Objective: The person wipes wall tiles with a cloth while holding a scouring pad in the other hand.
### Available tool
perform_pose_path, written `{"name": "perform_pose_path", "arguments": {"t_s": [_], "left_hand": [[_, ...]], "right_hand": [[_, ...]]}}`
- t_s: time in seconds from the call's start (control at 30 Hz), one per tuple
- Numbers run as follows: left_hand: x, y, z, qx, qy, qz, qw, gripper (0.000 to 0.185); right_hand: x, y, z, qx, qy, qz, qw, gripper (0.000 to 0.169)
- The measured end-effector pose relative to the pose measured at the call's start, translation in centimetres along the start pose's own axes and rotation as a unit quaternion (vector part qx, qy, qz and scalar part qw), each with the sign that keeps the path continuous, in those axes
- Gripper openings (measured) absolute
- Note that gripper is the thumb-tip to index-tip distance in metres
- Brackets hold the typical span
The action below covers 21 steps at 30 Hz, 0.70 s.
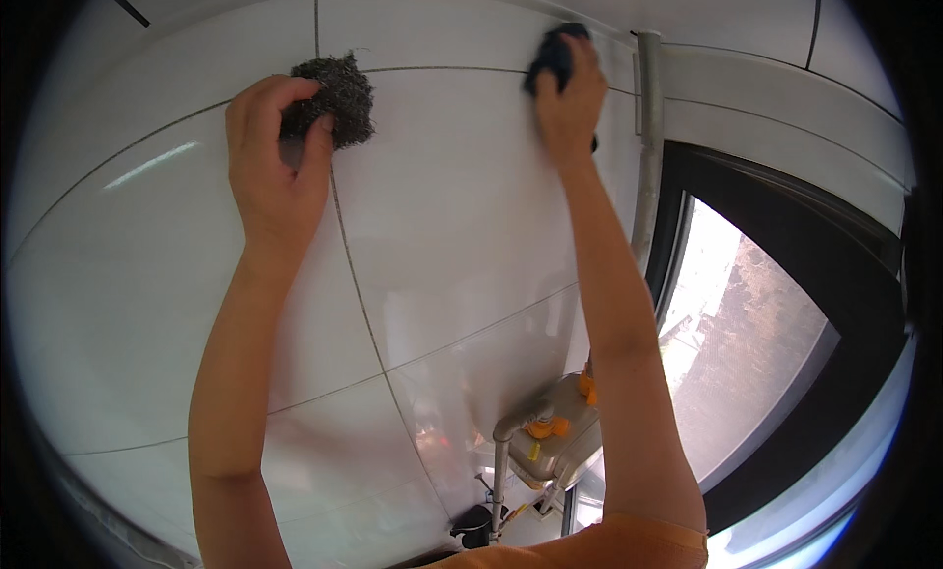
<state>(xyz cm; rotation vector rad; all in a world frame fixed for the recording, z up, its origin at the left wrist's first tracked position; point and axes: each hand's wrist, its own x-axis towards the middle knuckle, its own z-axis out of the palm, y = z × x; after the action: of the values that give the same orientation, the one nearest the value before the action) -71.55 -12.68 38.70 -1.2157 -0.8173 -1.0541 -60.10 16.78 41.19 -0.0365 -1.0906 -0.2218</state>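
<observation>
Both of my arms reach up along a wall of glossy white tiles (457, 200) with dark grout lines. A grey steel wool pad (346, 101) is pinched between the thumb and fingers of my left hand (276, 145), close to a crossing of grout lines. Farther right, near the wall's corner, my right hand (575, 105) holds a dark cloth (556, 57) against the tiles. That hand is slightly blurred, and its palm side is hidden.
A grey vertical pipe (648, 141) runs down the corner beside a black-framed window (854, 333). Low by my right arm are a gas meter (549, 451) with orange valve handles (549, 427), its bent metal pipe (501, 458) and a black container (475, 525).
</observation>
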Motion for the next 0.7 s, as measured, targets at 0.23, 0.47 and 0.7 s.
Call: {"name": "perform_pose_path", "arguments": {"t_s": [0.23, 0.47, 0.7], "left_hand": [[0.2, 0.2, -0.3, 0.001, 0.005, -0.012, 1.0, 0.029], [0.2, 0.4, -0.3, 0.008, -0.009, -0.005, 1.0, 0.029], [0.0, 0.2, -0.2, 0.005, -0.013, 0.011, 1.0, 0.029]], "right_hand": [[0.0, -2.3, -1.0, -0.014, -0.041, 0.024, 0.999, 0.049], [3.5, 6.8, -0.8, -0.106, -0.057, 0.223, 0.967, 0.051], [6.6, 8.9, -0.3, -0.125, -0.121, 0.4, 0.9, 0.06]]}}
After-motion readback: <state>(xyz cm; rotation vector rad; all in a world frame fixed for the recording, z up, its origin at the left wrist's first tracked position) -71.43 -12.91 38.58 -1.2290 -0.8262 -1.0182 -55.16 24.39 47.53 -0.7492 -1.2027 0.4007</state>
